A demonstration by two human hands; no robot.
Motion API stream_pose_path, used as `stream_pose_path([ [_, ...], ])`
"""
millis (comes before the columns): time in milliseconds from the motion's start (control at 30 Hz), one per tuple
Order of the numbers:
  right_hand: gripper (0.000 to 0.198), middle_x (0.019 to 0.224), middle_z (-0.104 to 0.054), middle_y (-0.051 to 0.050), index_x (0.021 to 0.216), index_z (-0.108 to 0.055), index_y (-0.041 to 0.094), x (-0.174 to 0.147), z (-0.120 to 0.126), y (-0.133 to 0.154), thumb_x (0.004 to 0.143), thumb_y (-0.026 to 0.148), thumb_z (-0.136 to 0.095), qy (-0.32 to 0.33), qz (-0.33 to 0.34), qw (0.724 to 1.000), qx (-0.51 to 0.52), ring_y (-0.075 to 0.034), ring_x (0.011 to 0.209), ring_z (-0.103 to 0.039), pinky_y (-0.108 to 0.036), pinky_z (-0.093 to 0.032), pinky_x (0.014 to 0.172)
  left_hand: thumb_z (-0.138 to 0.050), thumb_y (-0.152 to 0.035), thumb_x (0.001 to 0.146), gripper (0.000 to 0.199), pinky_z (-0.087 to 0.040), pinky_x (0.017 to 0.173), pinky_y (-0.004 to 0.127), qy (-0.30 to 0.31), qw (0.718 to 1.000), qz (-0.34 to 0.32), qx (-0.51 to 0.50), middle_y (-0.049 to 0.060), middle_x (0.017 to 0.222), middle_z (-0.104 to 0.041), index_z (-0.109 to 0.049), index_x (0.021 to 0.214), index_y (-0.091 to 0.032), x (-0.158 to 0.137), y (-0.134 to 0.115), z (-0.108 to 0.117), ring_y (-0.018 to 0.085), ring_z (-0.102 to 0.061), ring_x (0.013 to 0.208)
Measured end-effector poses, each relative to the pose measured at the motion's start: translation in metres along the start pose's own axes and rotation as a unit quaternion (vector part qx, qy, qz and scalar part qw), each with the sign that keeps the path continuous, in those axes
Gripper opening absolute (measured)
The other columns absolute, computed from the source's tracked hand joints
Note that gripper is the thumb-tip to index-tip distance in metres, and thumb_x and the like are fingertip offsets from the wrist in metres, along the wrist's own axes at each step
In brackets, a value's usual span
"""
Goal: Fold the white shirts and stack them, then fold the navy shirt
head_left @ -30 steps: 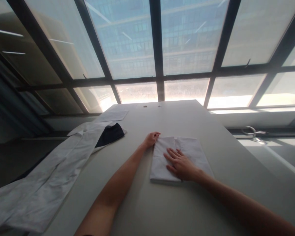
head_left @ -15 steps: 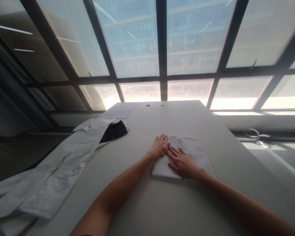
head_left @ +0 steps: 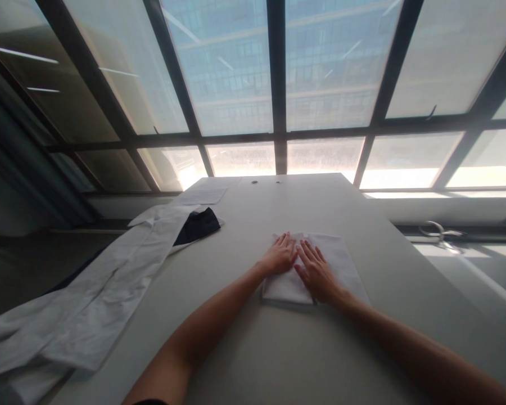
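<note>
The folded white cloth is lying on the white table, in front of me and slightly right of the middle. My right hand is resting flat on it near the split between its halves, fingers a little apart and gripping nothing. My left hand is lying palm down on the far part of the left half, fingers straight, also grasping nothing. The two are nearly meeting; whether they are touching, I cannot tell.

If I am pressing unevenly, I could be dragging the top layer, rucking it or widening the split. The tabletop is looking smooth, so a sideways push could be sliding the whole bundle askew. My own hands are hiding the middle, where a crease could be forming unseen.

On the left, a long white garment is stretching from near to far, limiting the room on that side. Dark fabric is showing at its far end. Beyond the table's right side, a shiny metal thing is sitting low, too blurred to name. Farther off, a flat white sheet is lying toward the far left corner. Behind everything, windows are letting in strong light, and that glare could be masking faint wrinkles.
</note>
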State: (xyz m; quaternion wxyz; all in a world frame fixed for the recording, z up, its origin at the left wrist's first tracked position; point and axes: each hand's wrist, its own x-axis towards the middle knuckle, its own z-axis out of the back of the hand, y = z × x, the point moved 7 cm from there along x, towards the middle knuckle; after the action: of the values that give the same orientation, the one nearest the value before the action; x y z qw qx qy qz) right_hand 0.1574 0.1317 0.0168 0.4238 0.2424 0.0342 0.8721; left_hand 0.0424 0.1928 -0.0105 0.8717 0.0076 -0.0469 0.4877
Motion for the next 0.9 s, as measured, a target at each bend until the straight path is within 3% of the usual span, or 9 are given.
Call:
stream_pose_path([
  [133, 0.066, 0.161, -0.03, -0.019, 0.157, -0.031, 0.008, 0.002, -0.015, -0.006, 0.104, 0.046, -0.033, 0.063, -0.038, 0.997, -0.017, -0.027, 0.152, -0.02, -0.051, -0.015, 0.123, -0.043, -0.041, 0.099, 0.064, -0.016, 0.123, 0.046, 0.021, 0.997, -0.076, -0.02, 0.015, 0.166, -0.018, -0.029, 0.157, -0.017, -0.003, -0.02, -0.003, 0.029, -0.011, 0.154],
  [200, 0.069, 0.16, -0.032, -0.021, 0.156, -0.033, 0.005, 0.002, -0.019, -0.008, 0.104, 0.05, -0.03, 0.087, -0.053, 0.994, -0.025, -0.028, 0.151, -0.022, -0.05, -0.013, 0.123, -0.038, -0.04, 0.101, 0.06, -0.016, 0.123, 0.043, 0.028, 0.995, -0.086, -0.036, 0.012, 0.166, -0.021, -0.031, 0.157, -0.019, -0.002, -0.019, -0.004, 0.024, -0.014, 0.154],
  [267, 0.069, 0.158, -0.034, -0.024, 0.153, -0.037, 0.001, 0.002, -0.019, -0.008, 0.104, 0.05, -0.029, 0.098, -0.058, 0.993, -0.034, -0.03, 0.151, -0.024, -0.049, -0.011, 0.123, -0.029, -0.038, 0.104, 0.056, -0.016, 0.123, 0.042, 0.011, 0.998, -0.041, -0.047, 0.012, 0.165, -0.024, -0.03, 0.157, -0.017, 0.001, -0.004, -0.002, 0.022, -0.016, 0.154],
  [400, 0.066, 0.155, -0.039, -0.025, 0.149, -0.043, 0.0, 0.001, -0.017, -0.006, 0.104, 0.047, -0.03, 0.097, -0.049, 0.993, -0.048, -0.031, 0.149, -0.027, -0.048, -0.011, 0.123, -0.023, -0.043, 0.106, 0.06, -0.016, 0.122, 0.049, 0.001, 0.993, 0.106, -0.055, 0.017, 0.164, -0.022, -0.029, 0.156, -0.01, 0.005, 0.045, 0.001, 0.027, -0.015, 0.154],
  [567, 0.064, 0.156, -0.039, -0.024, 0.149, -0.042, 0.0, 0.0, -0.014, -0.005, 0.104, 0.045, -0.032, 0.089, -0.05, 0.994, -0.047, -0.03, 0.149, -0.027, -0.047, -0.012, 0.123, -0.024, -0.044, 0.106, 0.061, -0.018, 0.121, 0.053, 0.013, 0.986, 0.157, -0.059, 0.02, 0.163, -0.025, -0.03, 0.156, -0.01, 0.001, 0.066, 0.007, 0.028, -0.019, 0.152],
  [700, 0.06, 0.154, -0.043, -0.022, 0.146, -0.048, 0.003, 0.0, -0.013, -0.005, 0.104, 0.043, -0.035, 0.075, -0.047, 0.996, -0.011, -0.028, 0.147, -0.032, -0.047, -0.014, 0.123, -0.03, -0.03, 0.103, 0.055, -0.01, 0.123, 0.051, -0.052, 0.992, 0.114, -0.02, 0.017, 0.163, -0.026, -0.034, 0.154, -0.01, -0.002, 0.039, 0.023, 0.025, -0.016, 0.153],
  [800, 0.058, 0.149, -0.051, -0.017, 0.145, -0.053, 0.012, 0.008, -0.004, -0.018, 0.105, 0.041, -0.024, 0.013, -0.084, 0.993, 0.079, -0.025, 0.142, -0.042, -0.045, -0.024, 0.121, -0.03, -0.022, 0.1, 0.056, -0.016, 0.123, 0.046, -0.038, 0.998, 0.048, -0.031, 0.012, 0.163, -0.029, -0.033, 0.155, -0.014, 0.001, 0.004, 0.018, 0.021, -0.019, 0.153],
  [900, 0.062, 0.148, -0.053, -0.016, 0.15, -0.046, 0.013, 0.017, 0.011, -0.052, 0.104, 0.035, -0.012, -0.066, -0.164, 0.975, 0.136, -0.024, 0.139, -0.046, -0.045, -0.033, 0.117, -0.026, -0.034, 0.104, 0.055, -0.02, 0.121, 0.051, -0.018, 0.999, 0.014, -0.044, 0.012, 0.164, -0.027, -0.032, 0.156, -0.016, 0.006, -0.021, 0.009, 0.024, -0.019, 0.153],
])
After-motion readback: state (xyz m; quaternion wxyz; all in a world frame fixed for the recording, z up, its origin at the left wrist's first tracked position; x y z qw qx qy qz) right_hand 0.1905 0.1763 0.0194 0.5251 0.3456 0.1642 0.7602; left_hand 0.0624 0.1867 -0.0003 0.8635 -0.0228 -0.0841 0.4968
